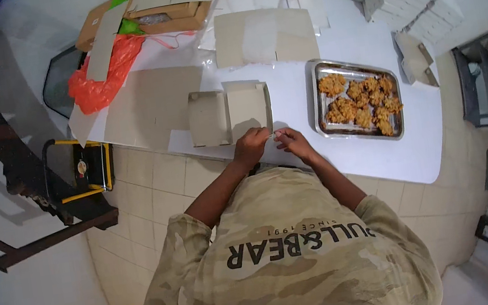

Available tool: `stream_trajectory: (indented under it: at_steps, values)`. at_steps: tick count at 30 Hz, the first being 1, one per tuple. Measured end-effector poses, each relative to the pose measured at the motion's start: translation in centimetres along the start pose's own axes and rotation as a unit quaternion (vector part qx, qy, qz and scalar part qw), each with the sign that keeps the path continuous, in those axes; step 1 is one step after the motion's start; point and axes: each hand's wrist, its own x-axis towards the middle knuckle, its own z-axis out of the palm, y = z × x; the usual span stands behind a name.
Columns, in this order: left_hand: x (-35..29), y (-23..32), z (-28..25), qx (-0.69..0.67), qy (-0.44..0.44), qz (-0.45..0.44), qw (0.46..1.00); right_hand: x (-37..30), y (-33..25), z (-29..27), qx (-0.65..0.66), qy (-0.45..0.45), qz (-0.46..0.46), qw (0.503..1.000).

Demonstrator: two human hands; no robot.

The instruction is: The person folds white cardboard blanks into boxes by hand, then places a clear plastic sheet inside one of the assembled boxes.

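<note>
My left hand (250,146) and right hand (290,141) meet at the near table (383,157) edge, fingers pinched on something small, perhaps a clear wrapper. The open box (229,115) sits just beyond; the tray (319,98) of fried pieces lies right.

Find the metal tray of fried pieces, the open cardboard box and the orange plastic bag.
metal tray (319,98), head view, on its bare left rim.
open cardboard box (246,106), head view, on the inside of its right half.
orange plastic bag (103,79), head view, on the crumpled middle.
</note>
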Motion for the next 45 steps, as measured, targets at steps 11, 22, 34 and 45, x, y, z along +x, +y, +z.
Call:
stream_trajectory:
  at_steps: [11, 22, 34, 45]
  values:
    - [6.4, 3.2, 1.3, -0.219, 0.019, -0.135, 0.966, -1.3, 1.3, -2.2, -0.054, -0.043, -0.069, 0.995]
    - [11.9, -4.5, -3.8, 0.066, 0.196, -0.134, 0.969, 1.3, -2.3, -3.4, 0.043, 0.001, 0.007, 0.999]
    - [8.0, -11.2, -3.5, -0.177, -0.051, -0.236, 0.954, 6.1, -8.6, -3.1, -0.050, -0.026, 0.015, 0.998]
    - [1.5, -12.7, -9.5, -0.370, 0.123, -0.503, 0.771, 22.7, -13.5, -14.8, -0.208, 0.345, -0.161, 0.901]
